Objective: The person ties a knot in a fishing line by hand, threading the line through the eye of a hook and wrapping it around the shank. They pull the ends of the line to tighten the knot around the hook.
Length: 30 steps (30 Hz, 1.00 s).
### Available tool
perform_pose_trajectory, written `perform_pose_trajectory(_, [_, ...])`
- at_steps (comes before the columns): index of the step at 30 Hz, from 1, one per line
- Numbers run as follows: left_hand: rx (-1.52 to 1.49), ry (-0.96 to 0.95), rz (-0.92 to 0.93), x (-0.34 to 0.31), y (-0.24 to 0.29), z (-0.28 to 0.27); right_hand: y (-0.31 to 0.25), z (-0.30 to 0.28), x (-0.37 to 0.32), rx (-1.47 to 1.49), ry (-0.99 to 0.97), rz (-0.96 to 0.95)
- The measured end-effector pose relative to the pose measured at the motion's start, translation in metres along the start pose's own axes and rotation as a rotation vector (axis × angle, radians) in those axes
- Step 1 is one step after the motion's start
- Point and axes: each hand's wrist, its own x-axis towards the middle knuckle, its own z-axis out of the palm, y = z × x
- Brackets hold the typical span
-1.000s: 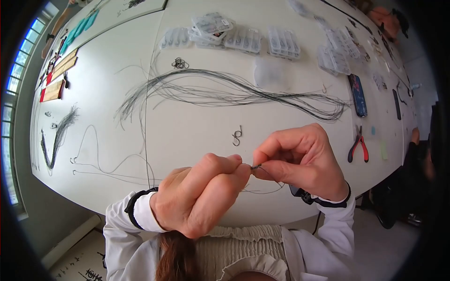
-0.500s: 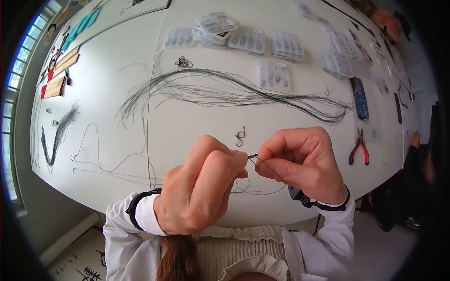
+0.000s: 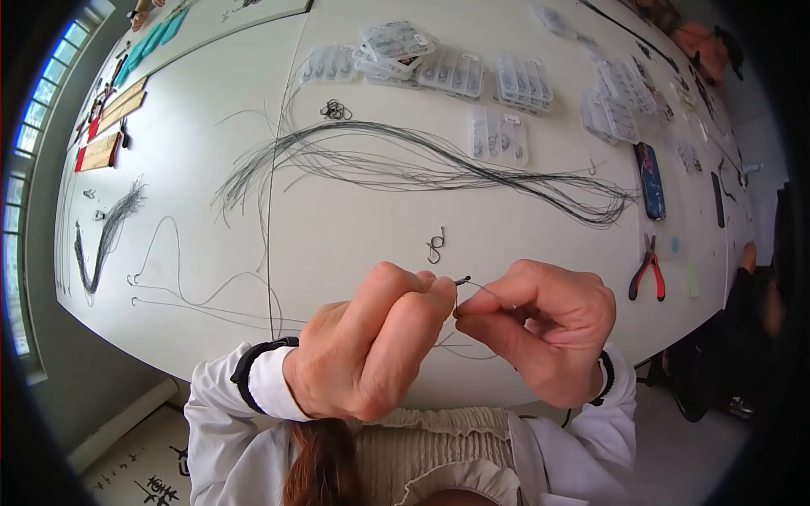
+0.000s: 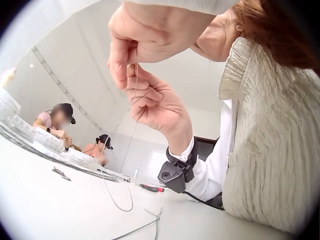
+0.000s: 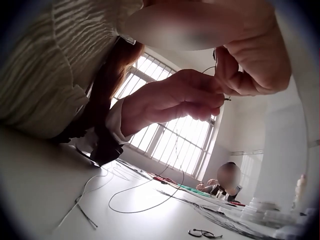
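My left hand (image 3: pixel 375 341) pinches a small dark fish hook (image 3: pixel 463 279) between thumb and forefinger. Only its dark end pokes out past the fingertips; the rest is hidden. Close beside it, my right hand (image 3: pixel 544 329) pinches a thin grey fishing line (image 3: pixel 485 291) that runs to the hook's end. In the left wrist view, the line (image 4: pixel 136 80) passes between both hands and hangs in a loop toward the table. A pair of dark fish hooks (image 3: pixel 436 245) lies on the table just beyond my hands.
A long bundle of grey line (image 3: pixel 405 139) stretches across the table. Behind it stand clear plastic hook boxes (image 3: pixel 451 72). Pliers (image 3: pixel 648 270) with red and black handles lie at right. Hooks with line attached (image 3: pixel 181 295) lie at left. Other people (image 4: pixel 57 120) sit across the table.
My right hand has shifted down toward my body and turned, carrying its pinched line below the hook. The left hand has moved slightly; it still holds the hook, its dark end showing.
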Motion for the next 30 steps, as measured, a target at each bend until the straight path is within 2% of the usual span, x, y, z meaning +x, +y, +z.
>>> perform_pose_trajectory(2, [0.03,-0.024,-0.1,0.003,0.004,-0.002,0.002,0.001,-0.002,0.102,0.022,0.059])
perform_pose_trajectory(9, [-0.042,-0.03,-0.155,0.005,0.005,-0.002,0.0,0.0,-0.003,0.186,0.01,0.115])
perform_pose_trajectory(11, [-0.073,-0.029,-0.235,0.005,0.006,-0.002,-0.001,-0.001,-0.003,0.139,-0.014,0.093])
perform_pose_trajectory(18, [-0.091,-0.062,-0.254,0.008,0.005,-0.005,-0.001,0.001,-0.003,0.189,-0.008,0.111])
perform_pose_trajectory(21, [-0.097,-0.086,-0.279,0.009,0.005,-0.006,-0.002,0.001,-0.002,0.118,-0.009,0.066])
perform_pose_trajectory(23, [-0.168,-0.083,-0.282,0.011,0.003,-0.006,-0.002,-0.001,-0.002,-0.058,-0.033,-0.058])
perform_pose_trajectory(24, [-0.167,-0.083,-0.281,0.011,0.002,-0.007,-0.001,0.001,-0.002,-0.058,-0.032,-0.06])
perform_pose_trajectory(26, [-0.405,-0.123,-0.423,0.009,-0.002,-0.01,0.003,0.006,-0.003,-0.139,0.034,-0.213])
perform_pose_trajectory(27, [-0.404,-0.122,-0.422,0.009,-0.002,-0.011,0.004,0.007,-0.003,-0.14,0.034,-0.215])
perform_pose_trajectory(29, [-0.718,-0.12,-0.638,0.012,-0.003,-0.013,0.007,0.009,-0.003,-0.2,0.059,-0.301])
perform_pose_trajectory(30, [-0.717,-0.119,-0.637,0.012,-0.004,-0.013,0.008,0.009,-0.002,-0.201,0.059,-0.303])
